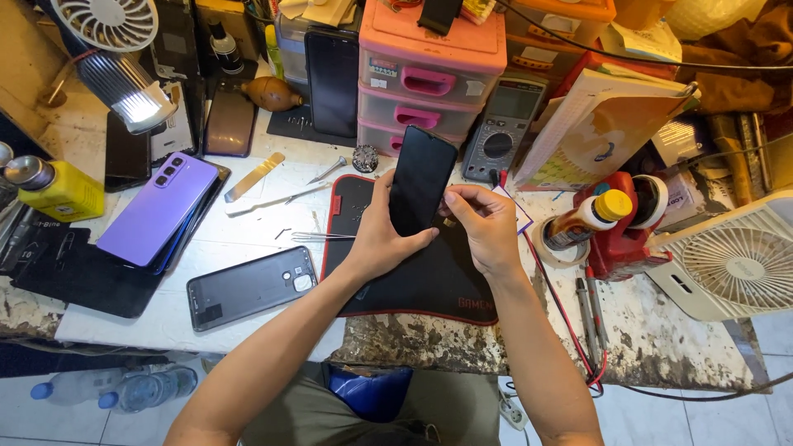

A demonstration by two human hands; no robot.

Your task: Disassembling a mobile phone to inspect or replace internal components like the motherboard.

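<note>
Left hand (378, 235) grips the black phone (421, 180), tilted up over the black mat (429, 281) at the table's middle. Right hand (487, 223) pinches at the phone's right edge. Best to keep that left grip steady and work gently along the edge.

Black phone (420, 179), black mat (413, 277) edged red, purple phone (157, 210), pink drawers (429, 74), yellow bottle (62, 188)
</note>
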